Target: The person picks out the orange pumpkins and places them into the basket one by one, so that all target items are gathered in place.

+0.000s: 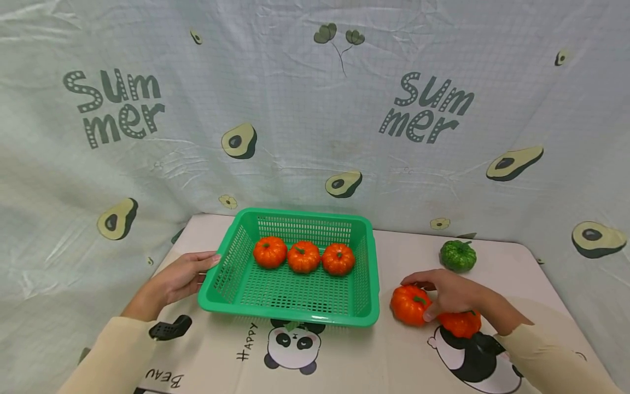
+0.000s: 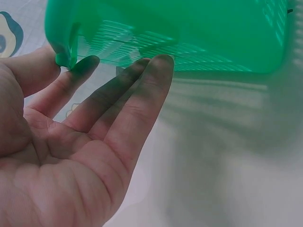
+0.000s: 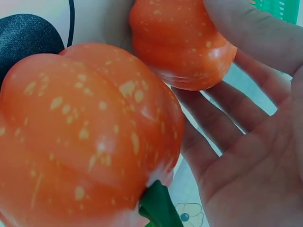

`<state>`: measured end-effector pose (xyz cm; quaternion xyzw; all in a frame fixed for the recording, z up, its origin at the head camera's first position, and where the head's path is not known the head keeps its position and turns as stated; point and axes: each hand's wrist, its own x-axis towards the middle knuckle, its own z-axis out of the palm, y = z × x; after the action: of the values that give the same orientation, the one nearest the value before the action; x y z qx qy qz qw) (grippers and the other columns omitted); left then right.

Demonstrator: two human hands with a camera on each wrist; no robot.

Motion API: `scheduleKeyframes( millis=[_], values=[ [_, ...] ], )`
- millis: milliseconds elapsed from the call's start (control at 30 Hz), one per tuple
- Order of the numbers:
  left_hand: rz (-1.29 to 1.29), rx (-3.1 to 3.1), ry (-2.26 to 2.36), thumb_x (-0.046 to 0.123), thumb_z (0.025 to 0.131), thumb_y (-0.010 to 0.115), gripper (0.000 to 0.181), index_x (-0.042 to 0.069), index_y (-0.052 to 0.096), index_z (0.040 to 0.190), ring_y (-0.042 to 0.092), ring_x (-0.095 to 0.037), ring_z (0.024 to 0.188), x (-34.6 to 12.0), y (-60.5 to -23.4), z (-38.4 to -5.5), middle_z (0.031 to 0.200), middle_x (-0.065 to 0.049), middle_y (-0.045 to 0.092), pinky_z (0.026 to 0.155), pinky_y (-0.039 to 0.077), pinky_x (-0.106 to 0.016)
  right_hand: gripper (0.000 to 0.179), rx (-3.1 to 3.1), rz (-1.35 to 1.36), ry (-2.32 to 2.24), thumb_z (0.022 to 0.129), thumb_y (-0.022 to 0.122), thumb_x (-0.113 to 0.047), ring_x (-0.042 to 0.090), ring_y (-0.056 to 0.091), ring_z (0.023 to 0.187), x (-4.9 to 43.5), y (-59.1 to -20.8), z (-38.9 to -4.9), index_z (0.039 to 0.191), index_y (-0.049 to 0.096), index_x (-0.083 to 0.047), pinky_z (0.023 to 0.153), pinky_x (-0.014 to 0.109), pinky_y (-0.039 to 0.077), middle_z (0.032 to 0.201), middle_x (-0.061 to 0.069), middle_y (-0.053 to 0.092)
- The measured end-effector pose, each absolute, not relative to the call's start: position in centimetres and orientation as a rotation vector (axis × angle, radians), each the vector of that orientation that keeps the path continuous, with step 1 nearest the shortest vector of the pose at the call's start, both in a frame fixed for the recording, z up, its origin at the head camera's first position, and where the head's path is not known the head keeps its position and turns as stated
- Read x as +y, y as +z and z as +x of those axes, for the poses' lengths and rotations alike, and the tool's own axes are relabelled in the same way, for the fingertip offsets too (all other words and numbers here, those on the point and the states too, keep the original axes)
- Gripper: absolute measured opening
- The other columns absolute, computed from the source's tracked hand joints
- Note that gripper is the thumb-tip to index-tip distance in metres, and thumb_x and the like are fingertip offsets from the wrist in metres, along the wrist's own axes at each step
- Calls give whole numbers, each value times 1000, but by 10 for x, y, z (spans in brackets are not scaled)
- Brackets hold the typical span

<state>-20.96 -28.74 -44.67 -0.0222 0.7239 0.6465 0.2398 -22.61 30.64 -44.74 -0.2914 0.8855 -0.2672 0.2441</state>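
At the left end of the green basket (image 1: 290, 314), my left hand (image 1: 184, 276) holds the rim, thumb at its edge and the other fingers under it in the left wrist view. Three orange pumpkins (image 1: 303, 257) sit in a row inside the basket toward its far side. To the right of it, my right hand (image 1: 450, 295) grips an orange pumpkin (image 1: 409, 306) between thumb and fingers; it sits on the table. A second orange pumpkin (image 1: 462, 325) lies just under that hand and fills much of the right wrist view (image 3: 90, 127).
A green pumpkin (image 1: 458, 256) sits at the back right, beyond my right hand. Near my left wrist lies a small black object (image 1: 170, 328). The table (image 1: 354, 355) has a printed cloth, and a patterned curtain (image 1: 295, 109) hangs behind.
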Motion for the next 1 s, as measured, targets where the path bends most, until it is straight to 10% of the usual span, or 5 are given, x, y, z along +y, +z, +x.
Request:
scheduleKeyframes(
  millis=[467,767,1000],
  values=[
    [-89,1992,1767,33,112,50,70,-6,23,163,74,-11,101,-286,-447,-209,113,6,74,87,63,-32,73,2397,-795,-757,75,90,-12,40,61,126,299,-450,-224,141,61,-7,106,62,52,140,15,63],
    [-88,2001,1761,34,111,51,72,-7,23,162,73,-11,102,-287,-447,-208,114,5,74,88,62,-33,71,2387,-827,-848,76,87,-16,33,60,126,297,-447,-228,142,61,-7,104,25,53,143,13,63],
    [-103,2009,1761,34,111,51,70,-6,24,162,73,-10,101,-286,-445,-207,112,6,73,88,62,-32,71,2325,-827,-938,78,83,-15,37,56,130,294,-436,-226,144,59,-6,106,58,54,147,16,60]
  ],
)
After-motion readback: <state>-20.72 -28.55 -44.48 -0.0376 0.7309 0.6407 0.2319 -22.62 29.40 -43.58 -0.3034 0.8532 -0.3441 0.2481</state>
